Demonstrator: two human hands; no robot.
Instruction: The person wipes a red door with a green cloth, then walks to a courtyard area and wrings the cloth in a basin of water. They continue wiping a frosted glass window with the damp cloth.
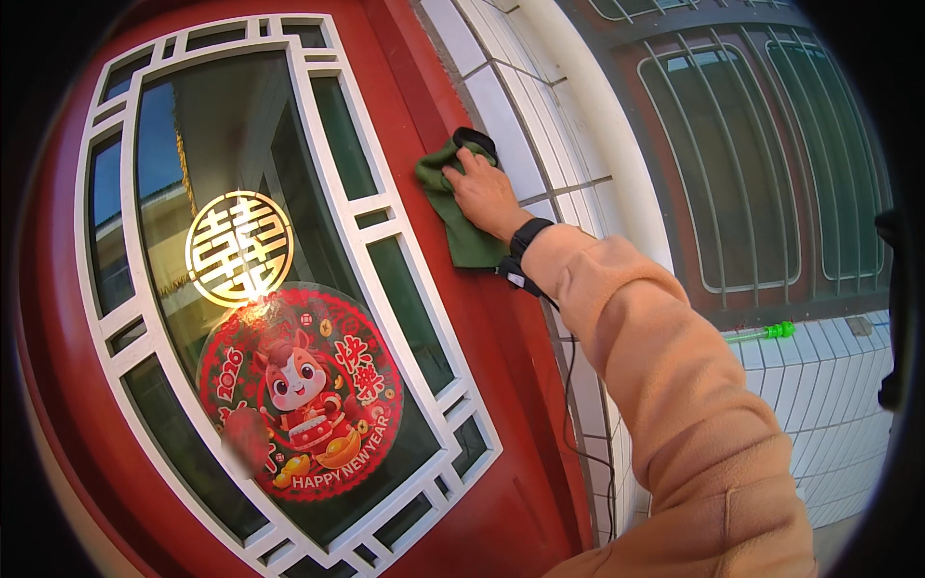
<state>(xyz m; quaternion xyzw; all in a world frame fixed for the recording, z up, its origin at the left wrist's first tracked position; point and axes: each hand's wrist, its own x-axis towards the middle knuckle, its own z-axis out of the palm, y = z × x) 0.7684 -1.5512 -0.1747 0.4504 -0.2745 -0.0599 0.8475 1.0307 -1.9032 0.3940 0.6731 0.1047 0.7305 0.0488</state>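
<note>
My right hand (483, 189) grips a folded green cloth (466, 227) and presses it against the red door (452, 311), near the door's edge. A dark band of the cloth sticks up above my fingertips, and its lower part hangs below my palm. Around my wrist is a black strap (531, 235) with a small device (517, 278) and a dark cable (569, 383) trailing down. My left hand is out of view. Left of the cloth, the door has a glass panel (217, 130) framed by white lattice (361, 209).
A gold round character decal (240, 248) and a round red sticker with a cartoon horse (300, 394) are on the glass. White wall tiles (506, 123) and a pale pipe (614, 94) run beside the door. Farther right are a barred window (723, 166) and a bright green object (779, 330) on a tiled ledge.
</note>
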